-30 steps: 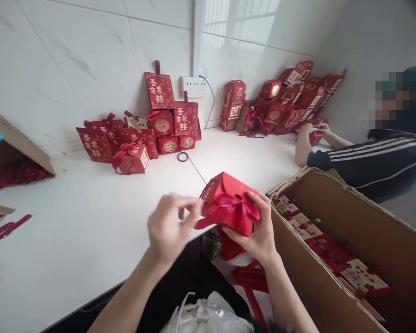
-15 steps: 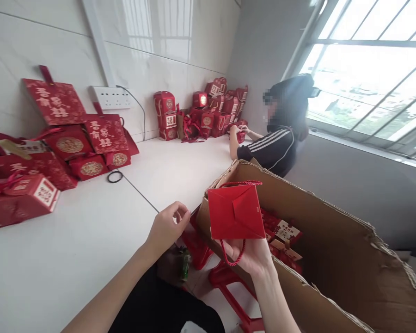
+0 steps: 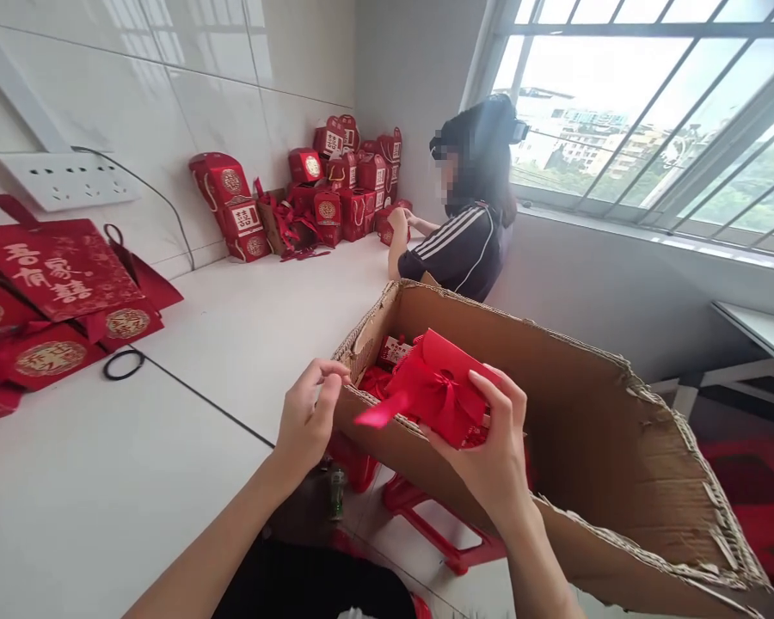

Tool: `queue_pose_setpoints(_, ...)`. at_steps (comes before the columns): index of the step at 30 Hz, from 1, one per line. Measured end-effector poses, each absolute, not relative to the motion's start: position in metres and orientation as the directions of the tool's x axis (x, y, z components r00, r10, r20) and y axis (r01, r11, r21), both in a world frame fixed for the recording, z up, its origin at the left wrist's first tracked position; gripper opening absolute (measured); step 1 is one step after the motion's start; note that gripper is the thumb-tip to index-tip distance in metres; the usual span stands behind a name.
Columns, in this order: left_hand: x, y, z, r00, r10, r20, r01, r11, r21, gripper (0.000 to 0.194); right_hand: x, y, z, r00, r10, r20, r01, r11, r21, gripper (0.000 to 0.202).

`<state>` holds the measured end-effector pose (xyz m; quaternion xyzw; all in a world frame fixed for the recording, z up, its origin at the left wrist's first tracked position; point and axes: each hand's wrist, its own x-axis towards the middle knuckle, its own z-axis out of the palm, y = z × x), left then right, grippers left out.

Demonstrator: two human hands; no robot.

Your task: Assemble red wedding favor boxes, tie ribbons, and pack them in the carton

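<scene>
My right hand [image 3: 500, 443] grips a small red gift box [image 3: 448, 365], thumb on the near side and fingers on the far side. The gift box is tilted, with a ribbon bow on it and a loose ribbon end trailing left. It hangs over the open cardboard carton [image 3: 586, 438]. My left hand [image 3: 306, 417] is loosely curled with its thumb and index finger apart, nothing held, beside the carton's left rim. Printed red boxes [image 3: 396, 351] lie inside the carton, partly hidden by the held box.
A co-worker [image 3: 457, 232] handles a red box at the table's far end. Red gift boxes [image 3: 352, 176] are stacked by the wall, and several more [image 3: 58, 284] stand at left. A black ring [image 3: 124, 364] lies on the white table [image 3: 187, 456]. A red stool [image 3: 439, 533] stands below.
My right hand has turned the gift box from its flat bottom to the bow side and moved it over the carton. My left hand has its fingers further apart. The view has swung right.
</scene>
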<state>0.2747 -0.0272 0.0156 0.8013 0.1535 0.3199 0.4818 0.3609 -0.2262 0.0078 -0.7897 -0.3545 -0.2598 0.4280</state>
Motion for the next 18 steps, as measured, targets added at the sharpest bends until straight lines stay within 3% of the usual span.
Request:
queue_pose_setpoints(4, 0.291, -0.046, 0.039, 0.814, 0.372, 0.445, -0.154, -0.601, 0.784, 0.036, 0.366, -0.228, 0.009, 0.613, 0.385, 0.690, 0.785, -0.396, -0.476, 0.069)
queue_pose_setpoints(8, 0.306, -0.057, 0.046, 0.818, 0.258, 0.515, -0.210, -0.699, 0.684, 0.016, 0.366, -0.228, 0.008, 0.616, 0.408, 0.674, 0.786, -0.378, -0.489, 0.071)
queue_pose_setpoints(10, 0.308, -0.061, 0.044, 0.755, 0.204, 0.623, -0.285, -0.753, 0.592, 0.011, 0.367, -0.230, 0.008, 0.618, 0.417, 0.667, 0.785, -0.384, -0.487, 0.072)
queue_pose_setpoints(15, 0.303, -0.069, 0.038, 0.507, -0.090, 0.857, -0.491, -0.847, 0.201, 0.009, 0.369, -0.237, 0.005, 0.589, 0.410, 0.696, 0.802, -0.406, -0.439, 0.071)
queue_pose_setpoints(18, 0.301, -0.072, 0.034, 0.459, -0.156, 0.874, -0.543, -0.829, 0.137, 0.012, 0.371, -0.240, 0.004, 0.565, 0.407, 0.718, 0.819, -0.386, -0.425, 0.072)
